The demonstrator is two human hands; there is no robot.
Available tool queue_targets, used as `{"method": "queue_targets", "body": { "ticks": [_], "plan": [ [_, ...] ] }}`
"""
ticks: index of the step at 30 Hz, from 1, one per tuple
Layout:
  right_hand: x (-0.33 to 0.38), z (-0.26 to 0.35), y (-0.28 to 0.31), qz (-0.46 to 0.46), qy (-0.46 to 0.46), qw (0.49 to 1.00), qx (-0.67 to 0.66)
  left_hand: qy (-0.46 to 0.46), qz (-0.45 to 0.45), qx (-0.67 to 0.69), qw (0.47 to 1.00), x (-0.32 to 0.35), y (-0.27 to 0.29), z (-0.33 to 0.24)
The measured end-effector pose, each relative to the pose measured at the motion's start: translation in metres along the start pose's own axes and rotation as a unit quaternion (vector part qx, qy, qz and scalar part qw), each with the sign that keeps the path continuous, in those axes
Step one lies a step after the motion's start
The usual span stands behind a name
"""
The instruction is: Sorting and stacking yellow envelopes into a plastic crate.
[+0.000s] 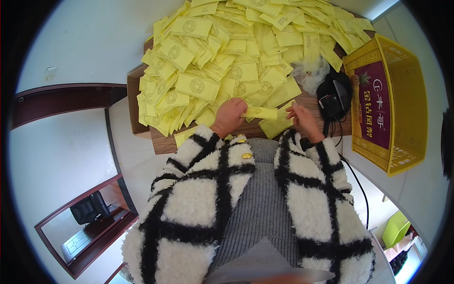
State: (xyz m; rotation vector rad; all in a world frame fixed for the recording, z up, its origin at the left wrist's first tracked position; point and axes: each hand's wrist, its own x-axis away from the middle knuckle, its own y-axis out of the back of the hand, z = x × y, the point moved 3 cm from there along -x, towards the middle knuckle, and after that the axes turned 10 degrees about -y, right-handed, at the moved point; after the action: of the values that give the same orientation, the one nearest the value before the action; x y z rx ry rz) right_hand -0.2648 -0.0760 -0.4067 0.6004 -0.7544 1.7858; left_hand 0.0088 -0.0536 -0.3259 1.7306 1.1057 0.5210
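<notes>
We see the left hand (230, 115) and right hand (302, 118) pinching a folded yellow packet (261, 112) between them, each gripping one end, just above the near edge of the surface (163, 142). At twelve o'clock a big heap (227, 52) of yellow packets sprawls. At three o'clock sits a yellow crate (402, 99), a black device (333, 97) beside it.

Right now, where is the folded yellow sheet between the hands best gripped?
Probably by its two short ends: the sheet lies long and flat across the table edge, so the left hand pinches one end and the right hand the other.
</notes>
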Motion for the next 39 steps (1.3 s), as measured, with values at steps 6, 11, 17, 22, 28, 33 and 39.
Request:
{"method": "queue_targets", "body": {
  "ticks": [6,11,17,22,28,33,39],
  "plan": [
    [0.003,0.004,-0.034,0.054,-0.025,0.998,-0.034,-0.161,-0.022,-0.032,0.986,-0.015,0.002,-0.02],
    [0.006,0.011,-0.041,0.116,0.054,0.989,-0.071,-0.134,-0.115,-0.083,0.981,-0.017,0.008,-0.019],
    [0.01,0.015,-0.043,0.125,0.14,0.98,-0.07,0.139,-0.238,0.18,0.945,-0.011,-0.01,0.011],
    [0.009,0.012,-0.042,0.105,0.163,0.978,-0.071,0.256,-0.09,0.398,0.876,-0.019,-0.036,0.016],
    [0.011,0.023,-0.034,0.056,0.202,0.971,-0.116,0.328,0.01,0.518,0.79,-0.036,-0.034,0.007],
    [0.016,0.029,-0.035,0.055,0.203,0.972,-0.102,0.322,0.018,0.585,0.744,-0.068,-0.036,-0.014],
    [0.023,0.024,-0.018,-0.045,0.252,0.958,-0.125,0.223,-0.128,0.6,0.757,-0.089,-0.028,-0.015]
  ]
}}
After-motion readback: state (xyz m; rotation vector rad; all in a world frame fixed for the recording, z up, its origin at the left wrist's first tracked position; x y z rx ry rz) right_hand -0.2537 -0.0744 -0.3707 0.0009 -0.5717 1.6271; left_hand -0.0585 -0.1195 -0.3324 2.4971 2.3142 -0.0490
